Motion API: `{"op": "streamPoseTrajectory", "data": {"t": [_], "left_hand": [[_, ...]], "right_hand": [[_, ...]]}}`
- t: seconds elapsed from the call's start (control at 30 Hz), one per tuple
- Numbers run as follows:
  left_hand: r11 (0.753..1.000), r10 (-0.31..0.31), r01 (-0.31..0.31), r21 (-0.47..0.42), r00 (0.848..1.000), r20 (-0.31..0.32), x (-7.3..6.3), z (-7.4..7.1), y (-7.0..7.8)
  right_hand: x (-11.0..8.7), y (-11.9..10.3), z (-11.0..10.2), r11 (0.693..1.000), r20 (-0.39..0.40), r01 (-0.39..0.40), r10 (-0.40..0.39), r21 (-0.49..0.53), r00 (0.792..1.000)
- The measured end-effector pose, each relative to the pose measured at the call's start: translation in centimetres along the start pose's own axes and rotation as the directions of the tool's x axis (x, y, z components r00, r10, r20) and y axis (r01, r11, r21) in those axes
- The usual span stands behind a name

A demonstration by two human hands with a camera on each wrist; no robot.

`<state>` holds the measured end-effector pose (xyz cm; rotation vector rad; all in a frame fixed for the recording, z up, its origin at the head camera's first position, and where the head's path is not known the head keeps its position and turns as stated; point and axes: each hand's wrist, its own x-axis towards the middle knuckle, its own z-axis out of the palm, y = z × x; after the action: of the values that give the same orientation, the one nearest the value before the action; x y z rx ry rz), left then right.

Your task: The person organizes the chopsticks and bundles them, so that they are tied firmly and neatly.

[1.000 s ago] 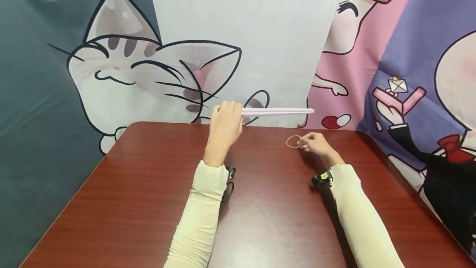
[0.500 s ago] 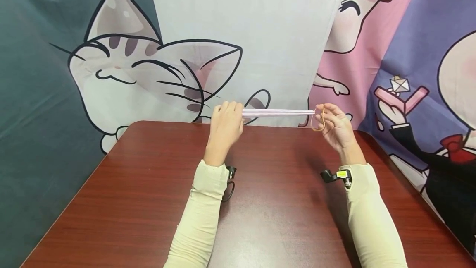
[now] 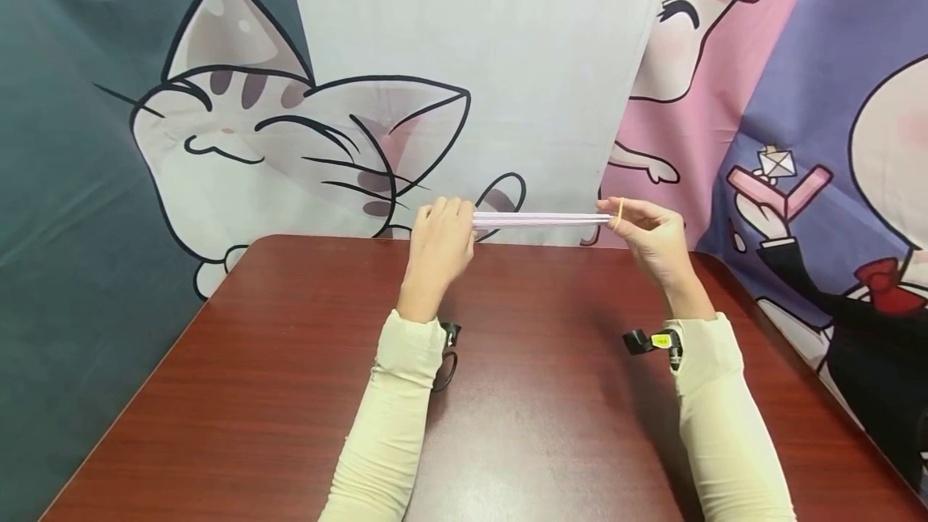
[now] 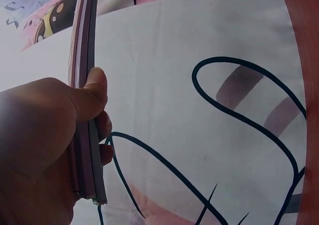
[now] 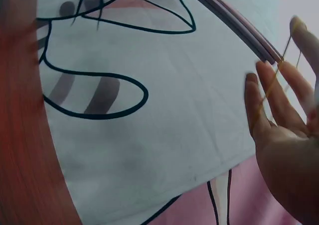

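My left hand [image 3: 441,240] grips a bundle of slim, pale pink sticks [image 3: 542,220], held level above the table's far edge and pointing right. Their near ends stick out past the fingers in the left wrist view, where the thumb lies along the bundle [image 4: 83,40]. My right hand [image 3: 658,244] is at the bundle's free end, with a thin yellowish rubber band [image 3: 619,214] looped over its fingers and thumb. Seen from the right wrist, the band [image 5: 270,89] is stretched between spread, bent fingers, and the stick ends reach right to the fingertips.
A dark red wooden table [image 3: 304,393] lies below both hands. Behind it hangs a printed cloth [image 3: 551,63] with cartoon figures. A small black camera [image 3: 652,341] is strapped at the right wrist, and another camera [image 3: 451,334] at the left.
My right hand has lifted the rubber band from near the tabletop to the sticks' free end and stretched it over the fingers and thumb. The left hand and sticks have stayed in place.
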<state>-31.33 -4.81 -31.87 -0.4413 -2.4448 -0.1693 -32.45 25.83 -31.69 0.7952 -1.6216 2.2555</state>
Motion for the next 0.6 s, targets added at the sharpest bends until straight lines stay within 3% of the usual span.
{"op": "streamPoseTrajectory", "data": {"t": [0.1,0.23,0.3,0.4,0.47,0.53,0.6], "left_hand": [[1.0,-0.002,0.002,-0.001,1.0,0.01,0.1,0.1,0.0],[1.0,0.003,-0.004,0.006,0.999,0.032,0.1,0.2,0.0],[1.0,0.008,-0.009,0.014,0.999,0.048,0.1,0.2,0.0],[1.0,0.019,-0.021,0.023,0.997,0.078,0.1,0.2,0.2],[1.0,0.02,-0.023,0.021,0.995,0.102,0.1,0.2,0.4],[1.0,0.019,-0.022,0.023,0.993,0.118,0.2,0.2,0.6],[0.999,0.015,-0.019,0.029,0.992,0.122,0.2,0.1,0.7]], "right_hand": [[0.3,-0.2,0.3,0.987,0.116,-0.03,0.049,-0.16,0.992],[1.0,-0.7,1.0,0.938,0.181,-0.073,0.141,-0.338,0.973],[1.5,-1.2,1.4,0.879,0.173,-0.097,0.198,-0.468,0.965],[2.4,-2.2,1.9,0.731,0.152,-0.117,0.291,-0.672,0.945],[2.9,-2.7,2.1,0.652,0.15,-0.123,0.347,-0.748,0.926],[3.3,-3.0,2.3,0.61,0.154,-0.125,0.384,-0.783,0.91],[3.5,-3.2,2.6,0.607,0.173,-0.12,0.401,-0.786,0.9]]}}
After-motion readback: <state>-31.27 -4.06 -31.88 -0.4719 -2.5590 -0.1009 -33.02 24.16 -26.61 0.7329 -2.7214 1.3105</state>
